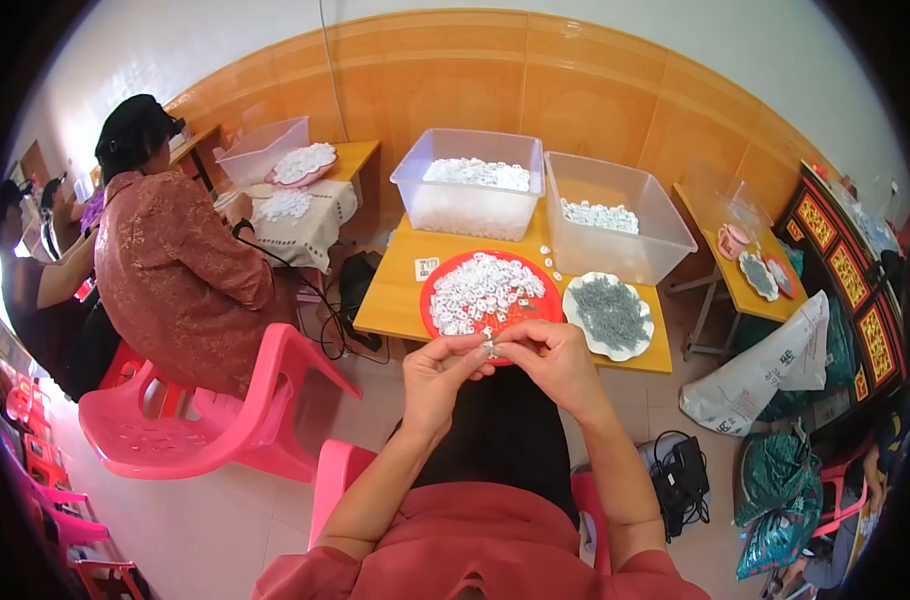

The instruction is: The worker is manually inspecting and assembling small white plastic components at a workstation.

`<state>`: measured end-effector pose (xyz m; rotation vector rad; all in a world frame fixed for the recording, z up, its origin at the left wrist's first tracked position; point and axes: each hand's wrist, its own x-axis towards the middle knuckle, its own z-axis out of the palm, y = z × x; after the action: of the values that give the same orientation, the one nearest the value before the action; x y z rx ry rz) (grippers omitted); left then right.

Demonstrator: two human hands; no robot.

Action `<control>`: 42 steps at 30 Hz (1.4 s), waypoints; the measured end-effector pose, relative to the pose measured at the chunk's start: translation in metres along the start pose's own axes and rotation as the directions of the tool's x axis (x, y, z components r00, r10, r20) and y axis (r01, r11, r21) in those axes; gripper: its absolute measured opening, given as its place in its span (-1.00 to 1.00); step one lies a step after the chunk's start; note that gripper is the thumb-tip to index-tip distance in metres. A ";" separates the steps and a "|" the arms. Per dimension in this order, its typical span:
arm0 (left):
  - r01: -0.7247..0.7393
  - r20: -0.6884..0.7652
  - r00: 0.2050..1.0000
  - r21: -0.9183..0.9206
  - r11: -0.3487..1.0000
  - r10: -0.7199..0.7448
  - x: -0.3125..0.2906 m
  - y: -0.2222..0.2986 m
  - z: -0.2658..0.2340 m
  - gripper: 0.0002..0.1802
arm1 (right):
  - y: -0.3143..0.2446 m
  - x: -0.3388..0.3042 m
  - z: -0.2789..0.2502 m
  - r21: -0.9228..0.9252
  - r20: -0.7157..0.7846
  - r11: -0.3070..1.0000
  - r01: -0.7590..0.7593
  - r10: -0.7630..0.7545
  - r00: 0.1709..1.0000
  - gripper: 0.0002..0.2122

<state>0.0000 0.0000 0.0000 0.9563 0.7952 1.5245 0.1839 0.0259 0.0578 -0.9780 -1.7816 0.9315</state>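
Observation:
My left hand [437,378] and my right hand [552,362] meet over the near rim of a red round tray [427,315]. Between their fingertips is a small white plastic piece [489,345], pinched from both sides; its exact shape is too small to make out. A heap of similar white plastic pieces [480,290] fills most of the tray. Right beside it, a white scalloped plate [642,345] holds a pile of small grey parts [611,312]. A few loose white pieces lie on the table behind the tray's right edge.
Two clear plastic bins [465,215] [625,245] with white pieces stand at the back of the yellow table [395,270]. To the left, a person [175,260] sits by a pink chair [185,440]. A white sack [755,370] and green bags [775,480] sit on the right.

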 end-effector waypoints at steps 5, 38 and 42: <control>0.090 0.024 0.996 0.036 0.995 -0.091 -0.016 0.029 -0.018 -0.80 | -0.027 -0.014 0.024 -0.111 0.007 0.993 -0.051 0.052 0.999 -0.92; -0.046 -0.043 0.998 0.057 0.997 0.049 -0.005 -0.014 -0.050 -0.87 | 0.026 -0.006 0.083 0.146 -0.044 0.981 -0.129 0.137 0.990 -0.92; -0.035 -0.040 0.998 0.072 0.997 0.038 -0.002 -0.022 -0.048 -0.87 | 0.040 -0.005 0.078 0.175 -0.027 0.975 -0.140 0.147 0.989 -0.91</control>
<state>-0.0329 0.0024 -0.0412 0.9994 0.8711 1.5610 0.1227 0.0223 -0.0056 -1.0164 -1.5834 1.1292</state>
